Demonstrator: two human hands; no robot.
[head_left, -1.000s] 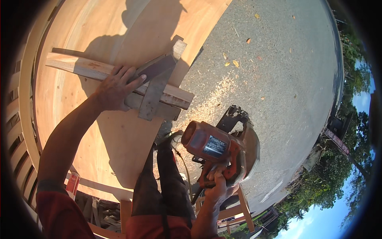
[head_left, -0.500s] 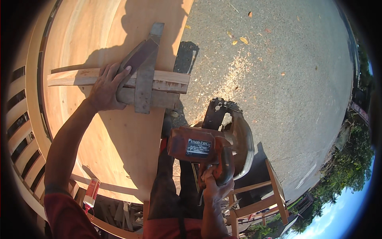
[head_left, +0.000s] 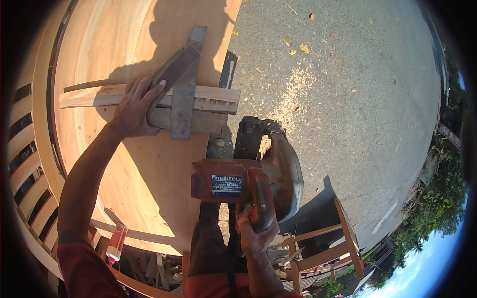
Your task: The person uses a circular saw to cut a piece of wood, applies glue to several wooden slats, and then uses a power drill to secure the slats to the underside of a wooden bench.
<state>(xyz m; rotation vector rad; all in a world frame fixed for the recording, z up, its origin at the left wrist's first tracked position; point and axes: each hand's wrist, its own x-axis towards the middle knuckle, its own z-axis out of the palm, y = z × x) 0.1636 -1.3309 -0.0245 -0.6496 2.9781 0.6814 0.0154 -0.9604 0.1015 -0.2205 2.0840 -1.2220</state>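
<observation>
My right hand (head_left: 256, 231) is wrapped round the rear handle of a red and black circular saw (head_left: 266, 184). The saw hangs beyond the board's right edge, its dark base plate just short of the strips' ends. With fingers spread over it, my left hand (head_left: 136, 109) presses down a wooden angle guide (head_left: 185, 107), made of a slanted dark piece and a crossing grey slat. Under the guide lies a pale wooden strip (head_left: 216, 98), its end jutting past the board's edge. A greyer wooden piece (head_left: 206, 122) runs alongside, nearer to me.
A wide plywood surface (head_left: 159, 169) carries the strips. At its near left corner lies a red and white glue bottle (head_left: 117, 242). A slatted wooden frame (head_left: 35, 181) stands at left, a wooden stool frame (head_left: 323, 238) at lower right. Sawdust (head_left: 295, 92) covers part of the pavement.
My right hand has brought the circular saw leftward and slightly forward, closer to the strips' ends. The left hand and guide have barely moved.
</observation>
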